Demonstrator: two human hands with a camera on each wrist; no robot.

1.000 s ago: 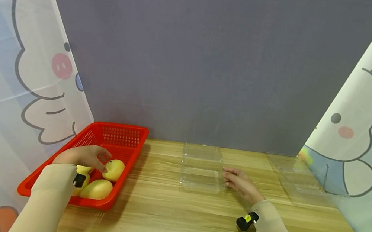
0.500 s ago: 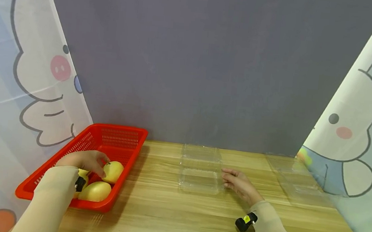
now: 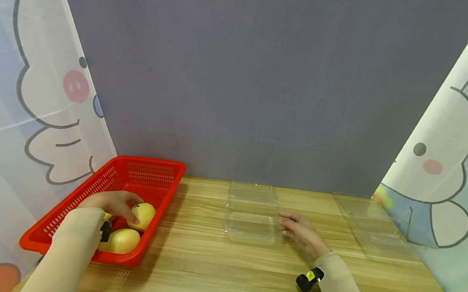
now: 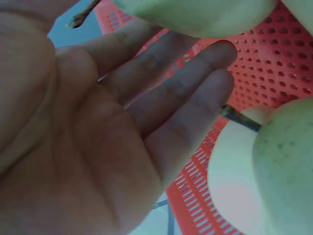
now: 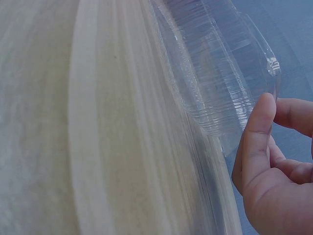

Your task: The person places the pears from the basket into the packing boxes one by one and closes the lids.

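In the head view my left hand [image 3: 112, 202] reaches into the red plastic basket [image 3: 180, 171], its thumb and index finger beside a yellow pear [image 3: 144, 215]. The left wrist view shows the fingers fairly straight, with the upper pear [image 4: 205, 14] covering some fingertips. Another pear [image 4: 288, 161], with its stem pointing toward the little finger, is close by. A second pear [image 3: 123, 241] lies at the basket's near end; more fruit is partly hidden by my wrist. My right hand [image 3: 303, 232] pinches the edge of a clear plastic clamshell box [image 3: 252, 223], thumb and index finger at its rim [image 5: 274, 66].
More clear plastic containers [image 3: 379, 221] stand at the right of the wooden table [image 3: 221, 276]. A grey panel [image 3: 265, 83] closes off the back, and printed curtains [image 3: 65, 101] hang at both sides. The basket's raised wall surrounds my left hand.
My left hand has moved slightly to the right and down, closer around the pear. The right hand and the clear box stay in place.
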